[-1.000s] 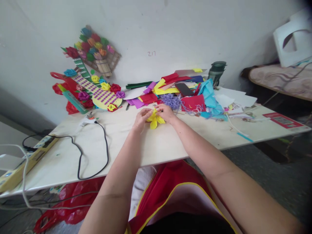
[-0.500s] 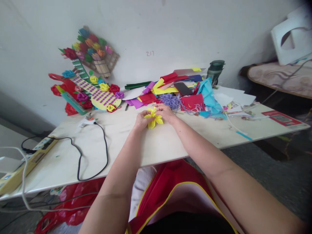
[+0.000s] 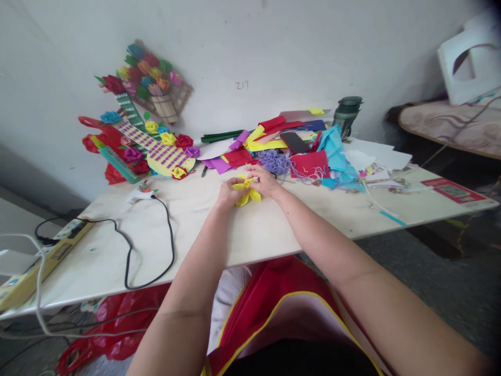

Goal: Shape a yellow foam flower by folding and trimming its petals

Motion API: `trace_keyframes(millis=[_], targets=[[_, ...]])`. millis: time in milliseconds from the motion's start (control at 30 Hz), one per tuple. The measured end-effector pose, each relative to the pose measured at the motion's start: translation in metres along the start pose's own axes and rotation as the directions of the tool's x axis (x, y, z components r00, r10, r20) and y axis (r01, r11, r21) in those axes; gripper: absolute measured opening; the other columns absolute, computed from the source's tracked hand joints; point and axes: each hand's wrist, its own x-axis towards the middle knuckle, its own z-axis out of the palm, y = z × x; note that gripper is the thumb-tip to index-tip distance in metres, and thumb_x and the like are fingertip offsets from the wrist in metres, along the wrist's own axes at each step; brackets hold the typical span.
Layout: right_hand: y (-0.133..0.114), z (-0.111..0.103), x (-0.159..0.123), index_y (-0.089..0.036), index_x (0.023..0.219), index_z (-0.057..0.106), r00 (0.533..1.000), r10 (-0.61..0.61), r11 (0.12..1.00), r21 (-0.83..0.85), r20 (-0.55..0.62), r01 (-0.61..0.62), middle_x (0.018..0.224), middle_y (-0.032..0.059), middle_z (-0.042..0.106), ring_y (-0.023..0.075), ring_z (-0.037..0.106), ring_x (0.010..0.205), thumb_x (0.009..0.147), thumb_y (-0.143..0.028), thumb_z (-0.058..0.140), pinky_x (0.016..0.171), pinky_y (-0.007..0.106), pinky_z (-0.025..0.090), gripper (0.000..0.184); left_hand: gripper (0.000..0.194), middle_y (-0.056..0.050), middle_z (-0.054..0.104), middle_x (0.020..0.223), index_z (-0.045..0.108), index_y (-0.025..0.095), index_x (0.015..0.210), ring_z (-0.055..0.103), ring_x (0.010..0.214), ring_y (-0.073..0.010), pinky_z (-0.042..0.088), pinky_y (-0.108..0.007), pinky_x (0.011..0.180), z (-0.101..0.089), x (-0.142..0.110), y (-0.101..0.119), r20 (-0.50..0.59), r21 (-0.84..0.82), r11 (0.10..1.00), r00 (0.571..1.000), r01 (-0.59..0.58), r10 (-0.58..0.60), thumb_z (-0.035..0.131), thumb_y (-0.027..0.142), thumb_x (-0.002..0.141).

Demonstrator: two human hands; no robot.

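Note:
A yellow paper flower [image 3: 245, 191] sits between both my hands above the pale table [image 3: 254, 230]. My left hand [image 3: 227, 194] pinches its left side with the fingers curled. My right hand [image 3: 264, 181] is closed on its right side, fingers pressed onto the petals. Just behind the hands lie a tangle of purple yarn [image 3: 275, 161] and a heap of coloured paper sheets [image 3: 274, 141].
A paper guitar with flowers [image 3: 156, 151] and a flower basket [image 3: 156, 83] lean on the wall at left. A glue gun [image 3: 140, 195] with black cable [image 3: 148, 245] and a power strip [image 3: 43, 256] lie left. A phone [image 3: 295, 141] and dark bottle [image 3: 346, 116] stand behind.
Both hands have kept working the yellow flower, pressing it lower toward the table; the petals look more folded in. Nothing else has moved.

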Motion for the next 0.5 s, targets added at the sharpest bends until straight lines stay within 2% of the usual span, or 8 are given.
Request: trace_keyframes(millis=[233,367,500], targets=[[0.0035,0.0009,-0.0001,-0.02,0.061,0.065,1.0,0.025,0.985,-0.168,0.011,-0.023,0.113,0.0067,0.065,0.0253,0.058,0.109,0.062,-0.014,0.063,0.101,0.043,0.045,0.007,0.033,-0.001,0.067,0.075,0.065,0.017,0.078,0.059,0.063,-0.0125,0.048,-0.024,0.061,0.0006,-0.0002,0.0036,-0.017,0.071,0.995,0.997,-0.073,0.075,0.08,0.022,0.048],[0.0037,-0.0008,0.0003,-0.02,0.059,0.063,0.998,0.053,0.988,-0.145,0.021,-0.05,0.114,0.0066,0.065,0.0249,0.059,0.107,0.062,-0.013,0.063,0.1,0.044,0.045,0.007,0.032,0.001,0.062,0.066,0.066,0.016,0.079,0.053,0.055,-0.011,0.043,-0.023,0.054,0.0001,-0.0001,0.0049,0.001,0.127,0.99,0.999,-0.054,0.054,0.078,0.022,0.05],[0.0016,-0.0026,0.0009,-0.019,0.054,0.057,0.995,0.096,0.994,-0.053,0.006,-0.096,0.114,0.0068,0.064,0.0232,0.058,0.109,0.061,-0.014,0.063,0.099,0.041,0.045,0.01,0.036,0.004,0.055,0.054,0.065,0.015,0.079,0.049,0.049,-0.0104,0.039,-0.023,0.051,0.0005,-0.0008,0.0051,0.029,0.126,0.992,1.0,-0.014,0.01,0.08,0.03,0.05]])
